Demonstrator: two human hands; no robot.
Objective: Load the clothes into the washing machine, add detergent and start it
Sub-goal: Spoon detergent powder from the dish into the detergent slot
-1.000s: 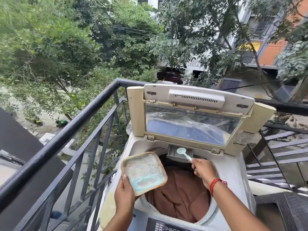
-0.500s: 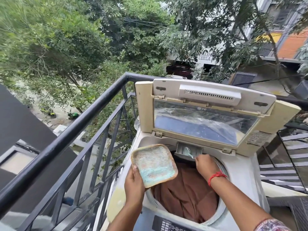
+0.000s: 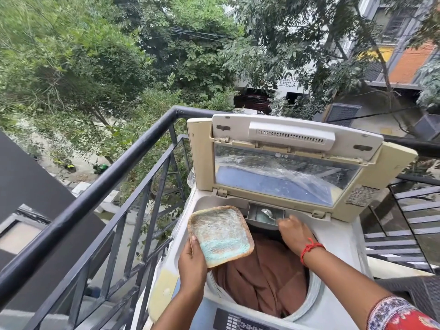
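A top-loading washing machine [image 3: 352, 246] stands with its lid [image 3: 285, 148] raised. Brown clothes [image 3: 266, 277] fill the drum. My left hand [image 3: 191, 260] holds a square tan tray [image 3: 220, 232] with blue-green detergent powder along its near edge, tilted over the drum's left rim. My right hand [image 3: 294, 232] reaches to the open detergent drawer [image 3: 265, 214] at the back of the opening and holds a pale spoon [image 3: 267, 213], whose bowl lies inside the drawer. A red thread circles that wrist.
A black metal railing [image 3: 114, 172] runs close along the machine's left side and behind it. The control panel [image 3: 240, 321] sits at the near edge. Metal stair steps [image 3: 402, 234] descend on the right. Trees and buildings lie beyond.
My right hand moved the spoon from above the drawer down into it. The tray in my left hand stayed about where it was. My view shifted a little downward and to the left.
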